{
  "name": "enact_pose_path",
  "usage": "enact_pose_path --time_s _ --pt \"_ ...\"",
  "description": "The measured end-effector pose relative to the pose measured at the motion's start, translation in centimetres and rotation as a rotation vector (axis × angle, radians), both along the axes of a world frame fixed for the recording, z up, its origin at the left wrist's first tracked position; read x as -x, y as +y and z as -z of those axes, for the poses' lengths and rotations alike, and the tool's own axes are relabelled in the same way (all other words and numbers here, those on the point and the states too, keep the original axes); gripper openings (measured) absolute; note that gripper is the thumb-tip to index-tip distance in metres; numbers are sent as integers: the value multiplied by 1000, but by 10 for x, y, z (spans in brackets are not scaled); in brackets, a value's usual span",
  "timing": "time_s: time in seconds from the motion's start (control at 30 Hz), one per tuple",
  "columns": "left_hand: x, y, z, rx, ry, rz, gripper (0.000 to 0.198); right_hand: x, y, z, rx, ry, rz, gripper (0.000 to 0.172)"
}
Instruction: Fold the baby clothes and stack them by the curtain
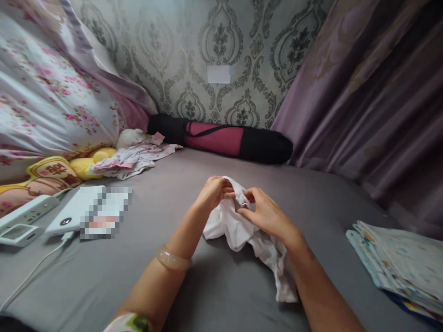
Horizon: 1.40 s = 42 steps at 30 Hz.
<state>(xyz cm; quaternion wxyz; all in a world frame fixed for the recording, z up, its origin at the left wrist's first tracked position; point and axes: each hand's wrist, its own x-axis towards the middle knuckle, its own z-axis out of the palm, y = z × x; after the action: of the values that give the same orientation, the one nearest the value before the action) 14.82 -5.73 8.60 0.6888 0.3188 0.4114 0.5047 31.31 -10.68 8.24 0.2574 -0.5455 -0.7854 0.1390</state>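
Observation:
A crumpled white garment (237, 228) hangs from my two hands over the grey bed sheet, one narrow, sleeve-like end trailing toward me on the right. My left hand (216, 191) has its fingers curled into the fabric at the upper edge. On the other side, my right hand (266, 212) pinches the same edge between thumb and fingers. The cloth partly hides the fingertips of both hands. A pale bangle (173, 259) circles my left wrist.
Folded cloths (404, 267) lie stacked at right. On the left are a power strip (32, 212), a white power bank (74, 210) with a cable, a patterned garment (133, 159) and a yellow plush toy (83, 168). A black-and-red long bag (214, 138) lies along the wall.

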Motion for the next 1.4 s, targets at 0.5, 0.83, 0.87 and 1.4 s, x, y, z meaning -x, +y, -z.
enact_pose_path --time_s 0.5,0.83,0.87,1.4 --pt "12 0 7 -276 503 -213 16 -52 23 -11 77 627 224 43" --pt "3 -7 30 -403 490 208 47 -85 -4 -45 213 735 94 36" --pt "1 -8 31 -434 463 245 46 -87 -7 -47 214 747 86 35" --pt "-1 -17 14 -355 207 443 20 -120 -22 -48 137 795 100 37"
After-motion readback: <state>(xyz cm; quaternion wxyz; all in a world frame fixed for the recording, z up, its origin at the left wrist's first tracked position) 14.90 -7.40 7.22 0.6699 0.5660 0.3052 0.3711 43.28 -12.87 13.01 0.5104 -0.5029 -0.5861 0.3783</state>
